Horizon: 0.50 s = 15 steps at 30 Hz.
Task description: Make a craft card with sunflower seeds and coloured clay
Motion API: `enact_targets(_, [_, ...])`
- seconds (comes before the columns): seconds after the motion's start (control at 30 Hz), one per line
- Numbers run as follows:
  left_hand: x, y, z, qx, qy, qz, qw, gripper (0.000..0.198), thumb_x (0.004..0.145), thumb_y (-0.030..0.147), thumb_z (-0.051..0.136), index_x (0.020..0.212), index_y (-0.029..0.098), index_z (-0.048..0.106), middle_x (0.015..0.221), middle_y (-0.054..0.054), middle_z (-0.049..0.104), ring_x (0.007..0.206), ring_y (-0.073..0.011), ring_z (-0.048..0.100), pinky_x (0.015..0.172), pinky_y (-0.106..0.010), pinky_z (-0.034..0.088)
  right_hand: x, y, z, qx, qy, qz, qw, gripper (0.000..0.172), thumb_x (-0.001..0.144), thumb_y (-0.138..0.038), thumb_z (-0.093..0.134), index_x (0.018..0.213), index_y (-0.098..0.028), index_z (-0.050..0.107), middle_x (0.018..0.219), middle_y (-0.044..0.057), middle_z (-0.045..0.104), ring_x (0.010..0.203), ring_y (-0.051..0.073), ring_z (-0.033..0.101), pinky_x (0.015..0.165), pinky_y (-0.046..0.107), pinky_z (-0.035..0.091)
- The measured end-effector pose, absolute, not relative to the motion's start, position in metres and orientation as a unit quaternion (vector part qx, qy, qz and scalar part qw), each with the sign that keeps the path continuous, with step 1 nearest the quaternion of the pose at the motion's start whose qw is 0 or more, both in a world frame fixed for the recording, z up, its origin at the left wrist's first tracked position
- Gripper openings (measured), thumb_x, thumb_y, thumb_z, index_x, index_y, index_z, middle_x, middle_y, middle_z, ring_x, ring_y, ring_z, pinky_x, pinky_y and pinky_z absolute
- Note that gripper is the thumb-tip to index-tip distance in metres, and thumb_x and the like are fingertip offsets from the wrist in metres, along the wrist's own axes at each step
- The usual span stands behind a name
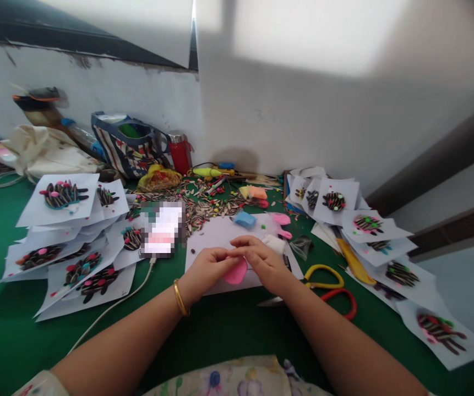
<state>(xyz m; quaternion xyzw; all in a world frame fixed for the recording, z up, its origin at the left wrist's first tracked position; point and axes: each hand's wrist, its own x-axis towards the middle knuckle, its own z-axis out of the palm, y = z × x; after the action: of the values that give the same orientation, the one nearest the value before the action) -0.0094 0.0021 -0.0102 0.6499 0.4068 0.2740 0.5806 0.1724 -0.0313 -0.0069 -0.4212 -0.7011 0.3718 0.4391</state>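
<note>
A flat, rounded piece of pink modelling clay [235, 273] is between my hands, just over a white sheet of paper [203, 242]. My left hand [212, 268], with a gold bangle at its wrist, has thumb and fingers pressed together at the clay's upper left edge. From the other side, my right hand [266, 265] brings its fingertips against the same edge, meeting the left fingers. Part of the clay is hidden under the fingers. Blue clay [245, 219], another pink lump [281, 219] and a white lump [274, 243] lie on the sheet.
Scissors [323, 278] with yellow and red handles lie beside my right forearm. Paper sheets with seed-and-clay hedgehogs are stacked left [92, 242] and right [379, 231]. A phone [163, 231] with a cable, scattered seeds [203, 206], a bag [131, 146] and a red flask [179, 153] stand behind.
</note>
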Motion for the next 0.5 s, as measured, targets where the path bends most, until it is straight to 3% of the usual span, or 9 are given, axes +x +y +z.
enact_targets(0.2, [-0.0102,0.0021,-0.0078,0.628,0.405,0.305,0.591,0.039,0.079,0.050,0.064,0.086,0.013,0.074,0.074,-0.004,0.069,0.067,-0.0163,0.057,0.063,-0.026,0.043,0.1751,-0.0300,-0.0052,-0.439,-0.689,0.370,0.442,0.049,0.100,-0.050,0.030,0.109,-0.026,0.072,0.120,0.007,0.060,0.117,0.020,0.053,0.106,0.039,0.038])
enact_targets(0.5, [-0.0109,0.0038,-0.0074,0.606,0.410,0.346,0.588,0.035,0.082,0.047,0.064,0.085,0.014,0.074,0.081,-0.005,0.071,0.074,-0.0166,0.059,0.072,-0.027,0.046,0.1746,-0.0299,-0.0070,-0.452,-0.665,0.355,0.476,0.038,0.097,-0.047,0.041,0.111,-0.024,0.068,0.120,0.007,0.061,0.115,0.020,0.054,0.103,0.038,0.040])
